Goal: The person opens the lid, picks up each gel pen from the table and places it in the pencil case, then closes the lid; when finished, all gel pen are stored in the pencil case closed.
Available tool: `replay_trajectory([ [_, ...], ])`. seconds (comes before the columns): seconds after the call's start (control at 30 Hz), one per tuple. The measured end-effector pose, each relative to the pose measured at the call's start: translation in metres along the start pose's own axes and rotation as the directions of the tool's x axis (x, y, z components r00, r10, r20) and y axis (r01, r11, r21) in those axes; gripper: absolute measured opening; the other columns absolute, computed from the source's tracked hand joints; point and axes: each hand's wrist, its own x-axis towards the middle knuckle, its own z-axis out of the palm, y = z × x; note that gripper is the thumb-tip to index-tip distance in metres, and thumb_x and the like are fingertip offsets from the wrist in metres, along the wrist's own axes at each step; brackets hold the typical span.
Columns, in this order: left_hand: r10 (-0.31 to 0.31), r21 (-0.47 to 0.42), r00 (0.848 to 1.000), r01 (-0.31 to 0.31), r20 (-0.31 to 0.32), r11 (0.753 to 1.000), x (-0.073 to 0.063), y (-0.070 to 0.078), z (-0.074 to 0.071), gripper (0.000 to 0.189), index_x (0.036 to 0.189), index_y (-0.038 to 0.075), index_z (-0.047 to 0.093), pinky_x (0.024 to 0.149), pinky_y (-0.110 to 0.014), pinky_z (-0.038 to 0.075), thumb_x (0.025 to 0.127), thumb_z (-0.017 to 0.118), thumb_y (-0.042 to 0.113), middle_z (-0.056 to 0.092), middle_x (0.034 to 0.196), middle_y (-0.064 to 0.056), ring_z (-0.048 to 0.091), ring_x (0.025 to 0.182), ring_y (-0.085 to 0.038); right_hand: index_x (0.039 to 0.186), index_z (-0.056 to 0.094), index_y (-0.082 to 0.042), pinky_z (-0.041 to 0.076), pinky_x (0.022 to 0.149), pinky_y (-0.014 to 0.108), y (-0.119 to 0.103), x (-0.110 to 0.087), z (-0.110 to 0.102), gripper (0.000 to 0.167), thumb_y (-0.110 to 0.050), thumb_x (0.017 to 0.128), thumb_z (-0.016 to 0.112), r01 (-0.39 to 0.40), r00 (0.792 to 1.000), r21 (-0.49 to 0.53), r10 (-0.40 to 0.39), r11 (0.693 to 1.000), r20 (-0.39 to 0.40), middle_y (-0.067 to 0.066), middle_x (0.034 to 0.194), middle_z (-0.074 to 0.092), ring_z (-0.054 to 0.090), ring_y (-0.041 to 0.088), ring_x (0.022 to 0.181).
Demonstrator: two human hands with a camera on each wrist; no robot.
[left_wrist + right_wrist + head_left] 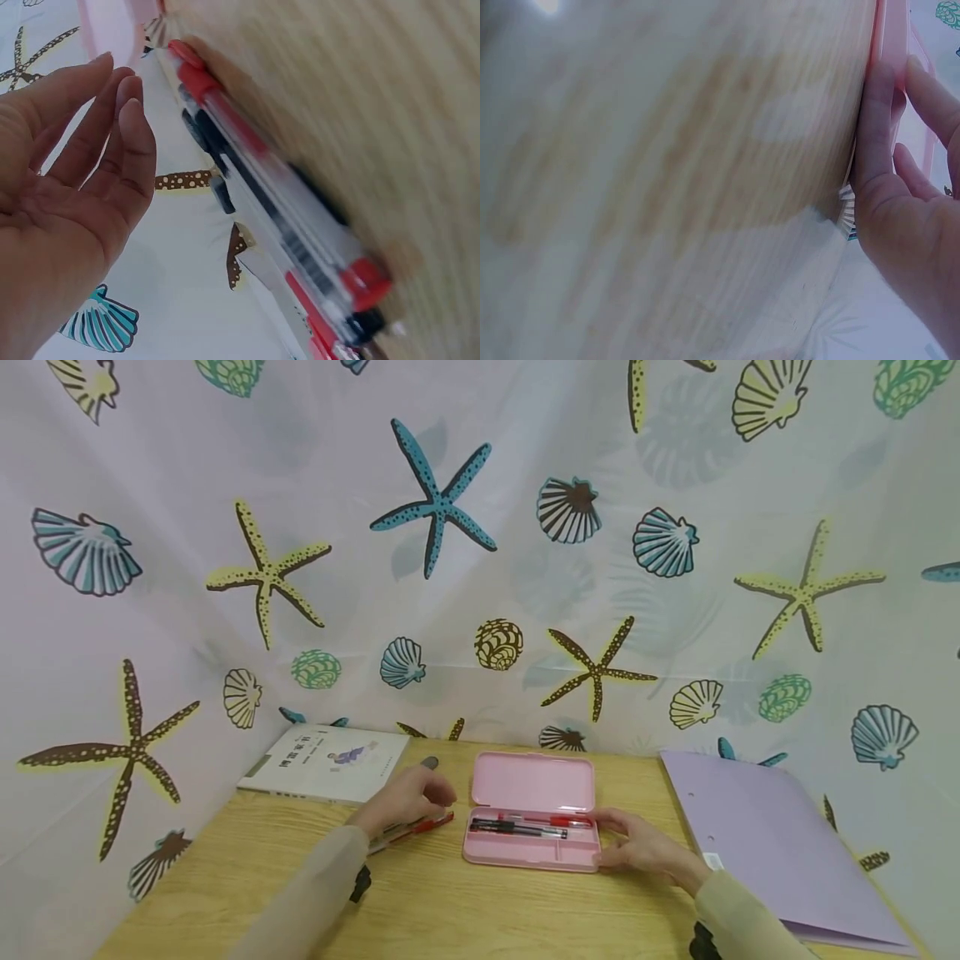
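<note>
An open pink pencil case lies on the table with its lid folded back. Inside are a black pen and a red-capped pen. My right hand grips the case's right edge, thumb on the near side and fingers at the far side; in the right wrist view they meet the pink wall. To the left of the case, my left hand hovers with fingers loosely bent and nothing between them. Red and black pens lie together on the table beside it, partly under the hand in the head view.
A white book lies at the back left. Beyond the left hand shows the dark grey end of a small object. A purple folder covers the right side of the wooden table. A shell-and-starfish patterned curtain hangs behind.
</note>
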Motion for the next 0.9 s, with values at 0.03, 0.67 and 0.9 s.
replay_trajectory([
  [0.03,0.0,0.013,1.0,0.0,0.007,1.0,-0.001,-0.001,0.0,0.016,0.1,0.008,0.074,0.086,-0.04,0.053,0.085,0.072,0.004,0.073,0.096,-0.001,0.063,0.09,-0.014,0.143,0.045,-0.006,0.052,0.083,0.032,-0.001,0.0,0.0,0.072,-0.006,0.08,0.079,0.003,1.0,-0.006,-0.003,1.0,-0.002,0.029,0.154,0.031,0.056,0.026,0.11],
  [0.67,0.087,0.197,0.987,-0.113,0.134,0.974,-0.002,-0.007,0.009,0.023,0.096,0.012,0.075,0.071,-0.03,0.05,0.078,0.074,-0.003,0.069,0.086,0.001,0.058,0.076,-0.01,0.143,0.045,-0.006,0.055,0.083,0.034,-0.001,0.0,0.001,0.073,-0.007,0.079,0.08,-0.017,1.0,0.006,0.017,1.0,-0.014,0.028,0.153,0.032,0.054,0.028,0.114],
  [0.9,0.053,0.283,0.99,-0.089,0.134,0.955,-0.001,-0.003,0.013,0.021,0.095,0.013,0.075,0.073,-0.031,0.049,0.078,0.074,0.003,0.067,0.083,0.004,0.056,0.076,-0.012,0.143,0.044,-0.005,0.054,0.085,0.034,-0.002,-0.001,0.001,0.072,-0.006,0.08,0.079,-0.013,1.0,0.004,0.013,1.0,-0.011,0.028,0.153,0.032,0.05,0.031,0.12],
])
